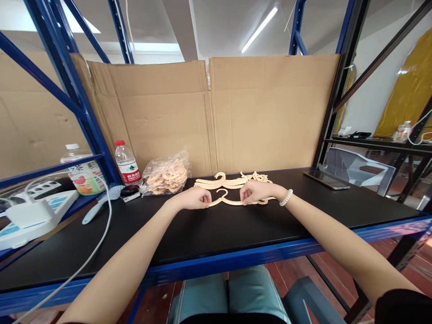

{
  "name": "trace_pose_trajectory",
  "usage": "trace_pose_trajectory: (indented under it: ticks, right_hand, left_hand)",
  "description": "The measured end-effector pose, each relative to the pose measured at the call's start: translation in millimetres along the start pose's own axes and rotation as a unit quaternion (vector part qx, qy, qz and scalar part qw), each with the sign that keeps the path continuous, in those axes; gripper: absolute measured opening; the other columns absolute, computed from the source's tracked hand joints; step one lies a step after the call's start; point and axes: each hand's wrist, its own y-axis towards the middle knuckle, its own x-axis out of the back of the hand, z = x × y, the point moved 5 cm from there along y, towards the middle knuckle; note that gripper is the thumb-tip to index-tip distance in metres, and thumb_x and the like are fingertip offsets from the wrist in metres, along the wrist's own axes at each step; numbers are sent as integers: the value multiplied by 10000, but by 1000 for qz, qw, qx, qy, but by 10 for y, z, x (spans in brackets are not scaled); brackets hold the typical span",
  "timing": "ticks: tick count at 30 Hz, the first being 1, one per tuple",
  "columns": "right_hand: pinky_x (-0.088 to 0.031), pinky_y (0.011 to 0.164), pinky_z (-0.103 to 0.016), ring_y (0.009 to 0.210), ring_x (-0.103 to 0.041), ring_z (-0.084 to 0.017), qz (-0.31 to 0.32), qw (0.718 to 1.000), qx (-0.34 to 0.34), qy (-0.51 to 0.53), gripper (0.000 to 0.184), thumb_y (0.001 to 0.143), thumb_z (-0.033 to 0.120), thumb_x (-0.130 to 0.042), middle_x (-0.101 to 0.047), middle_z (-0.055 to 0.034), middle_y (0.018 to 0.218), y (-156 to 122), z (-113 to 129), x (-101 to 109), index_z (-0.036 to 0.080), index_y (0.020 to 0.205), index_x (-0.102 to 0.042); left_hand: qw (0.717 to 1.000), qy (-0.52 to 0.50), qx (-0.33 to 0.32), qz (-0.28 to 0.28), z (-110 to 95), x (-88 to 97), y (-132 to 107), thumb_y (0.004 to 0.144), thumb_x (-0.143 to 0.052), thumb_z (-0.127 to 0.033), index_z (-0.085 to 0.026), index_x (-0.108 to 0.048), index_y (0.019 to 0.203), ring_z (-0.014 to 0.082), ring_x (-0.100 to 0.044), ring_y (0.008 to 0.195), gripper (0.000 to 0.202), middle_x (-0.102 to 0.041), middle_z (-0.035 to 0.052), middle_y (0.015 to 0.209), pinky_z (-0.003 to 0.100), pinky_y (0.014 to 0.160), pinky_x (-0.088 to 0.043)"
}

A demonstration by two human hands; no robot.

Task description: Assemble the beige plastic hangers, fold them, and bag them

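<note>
A small cream plastic hanger lies on the black tabletop between my hands. My left hand pinches its left end with closed fingers. My right hand, with a white bead bracelet at the wrist, grips its right end, fingers curled shut. Just behind lies a pile of the same cream hangers. A clear plastic bag of more hangers sits to the left of the pile.
A red-capped water bottle, a drink bottle, a light blue brush, a white power strip and its cable lie at left. A phone rests at right. Cardboard sheets wall the back; blue shelf posts stand left.
</note>
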Motion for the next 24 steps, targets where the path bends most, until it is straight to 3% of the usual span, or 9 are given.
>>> trace_pose_trajectory:
  ticks: [4, 9, 14, 16, 20, 24]
  right_hand:
    - [-451, 552, -225, 597, -625, -145, -58, 997, -3, -47, 120, 689, 223, -638, -707, -27, 667, 69, -97, 32, 152, 707, -733]
    - [-458, 586, -229, 630, -646, -153, -92, 992, 1, -85, 134, 719, 227, -621, -721, -34, 702, 127, -209, 71, 166, 737, -739]
    - [-407, 527, -232, 569, -590, -140, -52, 997, -8, -62, 183, 736, 306, -632, -689, -24, 650, 77, -200, 72, 155, 740, -735]
    - [-385, 529, -241, 549, -553, -132, -68, 995, 5, -72, 244, 783, 346, -596, -659, -15, 613, 69, -179, 96, 153, 710, -725]
    - [-430, 674, -263, 720, -604, -163, -158, 982, 30, -103, 234, 838, 308, -557, -689, -47, 784, 125, -195, 146, 158, 804, -734]
    - [-420, 886, -320, 951, -608, -212, -166, 967, 73, -177, 151, 812, 219, -602, -674, -87, 1015, 255, -214, 85, 176, 799, -746]
  left_hand:
    - [998, 43, -11, -39, 52, -37, 79, 736, -541, -187, -189, -644, 775, 167, -627, 681, 111, -682, 20, 766, 236, 604, -458]
    - [992, 81, 2, -97, 140, -54, 162, 742, -491, -173, -189, -629, 777, 211, -616, 773, 143, -672, 53, 809, 292, 704, -459]
    - [996, 66, -8, -62, 158, -28, 124, 713, -537, -176, -194, -649, 772, 172, -622, 704, 128, -683, 27, 798, 246, 648, -463]
    - [997, 58, -17, -48, 161, 2, 95, 722, -566, -197, -193, -664, 787, 163, -634, 717, 117, -692, 25, 833, 229, 649, -467]
    - [991, 91, -5, -95, 208, 82, 90, 803, -541, -242, -194, -694, 845, 172, -641, 756, 166, -696, 28, 851, 237, 686, -468]
    - [986, 126, -14, -112, 209, 60, 192, 829, -525, -220, -202, -714, 816, 193, -630, 904, 190, -694, 37, 905, 257, 832, -462]
